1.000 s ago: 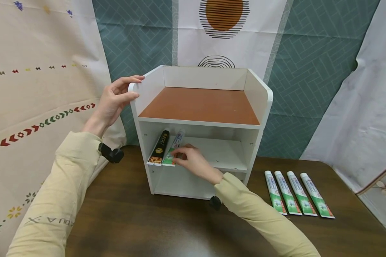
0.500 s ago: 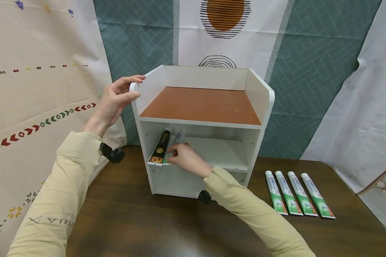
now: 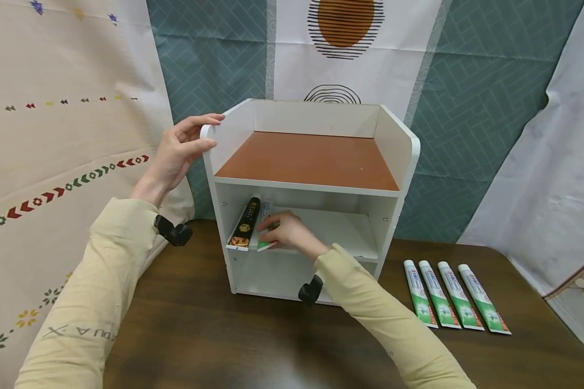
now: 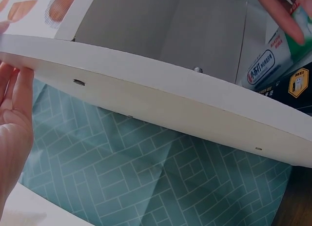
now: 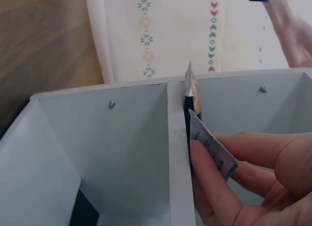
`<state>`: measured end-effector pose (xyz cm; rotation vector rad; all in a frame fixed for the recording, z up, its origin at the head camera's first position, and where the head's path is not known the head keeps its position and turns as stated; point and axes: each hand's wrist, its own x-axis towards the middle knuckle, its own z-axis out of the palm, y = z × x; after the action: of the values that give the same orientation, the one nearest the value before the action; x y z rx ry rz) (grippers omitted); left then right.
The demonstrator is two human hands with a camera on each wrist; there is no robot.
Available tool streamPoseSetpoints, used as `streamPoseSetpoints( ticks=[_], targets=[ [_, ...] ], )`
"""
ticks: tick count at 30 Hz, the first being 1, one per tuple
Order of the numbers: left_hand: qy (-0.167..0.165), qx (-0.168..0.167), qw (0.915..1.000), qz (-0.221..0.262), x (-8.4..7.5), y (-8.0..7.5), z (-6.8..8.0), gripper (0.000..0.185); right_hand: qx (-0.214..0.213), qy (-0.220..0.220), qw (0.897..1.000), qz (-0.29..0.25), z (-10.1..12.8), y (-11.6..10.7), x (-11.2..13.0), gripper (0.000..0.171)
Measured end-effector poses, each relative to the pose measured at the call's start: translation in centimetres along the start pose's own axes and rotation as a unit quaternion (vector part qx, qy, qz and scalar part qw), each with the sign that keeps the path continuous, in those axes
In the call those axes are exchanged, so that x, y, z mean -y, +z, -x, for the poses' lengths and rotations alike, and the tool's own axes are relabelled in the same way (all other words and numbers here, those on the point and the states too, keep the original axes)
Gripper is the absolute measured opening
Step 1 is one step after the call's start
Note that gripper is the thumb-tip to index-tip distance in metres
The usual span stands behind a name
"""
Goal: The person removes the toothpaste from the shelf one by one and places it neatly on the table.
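A white shelf unit (image 3: 321, 118) with a brown top board stands on the table. My left hand (image 3: 171, 155) grips the upper edge of its left side panel, thumb and fingers on opposite faces. On the middle shelf, my right hand (image 3: 292, 233) pinches a green and white toothpaste tube (image 5: 213, 150) near its flat end, thumb on one side and fingers on the other. A black toothpaste tube (image 3: 245, 224) lies to the left of it, against the left wall. In the head view, the right fingers hide part of the green and white tube.
Several matching green and white tubes (image 3: 450, 294) lie in a row on the dark wooden table (image 3: 204, 335), right of the unit. A lower compartment (image 3: 267, 275) sits under the middle shelf. Patterned cloths (image 3: 214, 59) hang behind and at both sides.
My right hand has shifted the green and white tube slightly right, widening the gap to the black tube. The left hand keeps its hold on the side panel.
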<state>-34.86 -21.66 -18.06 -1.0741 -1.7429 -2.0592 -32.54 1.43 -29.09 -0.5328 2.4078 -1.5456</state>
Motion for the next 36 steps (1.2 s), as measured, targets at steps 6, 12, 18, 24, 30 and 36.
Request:
streamPoseSetpoints(
  ticks=[6, 12, 18, 24, 30, 36],
  targets=[
    [0.003, -0.001, 1.0, 0.004, 0.1, 0.0, -0.1, 0.029, 0.021, -0.009, 0.999, -0.027, 0.5, -1.4, -0.7, 0.028],
    [0.002, 0.002, 1.0, 0.007, 0.2, 0.1, -0.2, 0.029, 0.044, -0.009, 0.994, -0.101, 1.5, -2.9, -1.5, 0.029],
    [0.009, 0.001, 0.9998, 0.016, 0.2, 0.0, -0.1, 0.03, 0.044, -0.002, 0.991, -0.128, 3.0, -3.6, -2.5, 0.03],
    [0.006, 0.003, 0.9999, 0.009, 0.2, 0.1, -0.1, 0.03, 0.057, -0.022, 0.989, -0.133, 4.6, -4.3, -3.7, 0.033],
    [0.01, -0.001, 1.0, 0.0, 0.2, 0.1, -0.1, 0.029, 0.07, -0.03, 0.987, -0.14, 6.1, -5.5, -4.5, 0.033],
    [0.008, -0.002, 1.0, 0.001, 0.1, 0.2, -0.1, 0.029, 0.075, -0.033, 0.989, -0.123, 7.3, -7.1, -5.3, 0.031]
  ],
)
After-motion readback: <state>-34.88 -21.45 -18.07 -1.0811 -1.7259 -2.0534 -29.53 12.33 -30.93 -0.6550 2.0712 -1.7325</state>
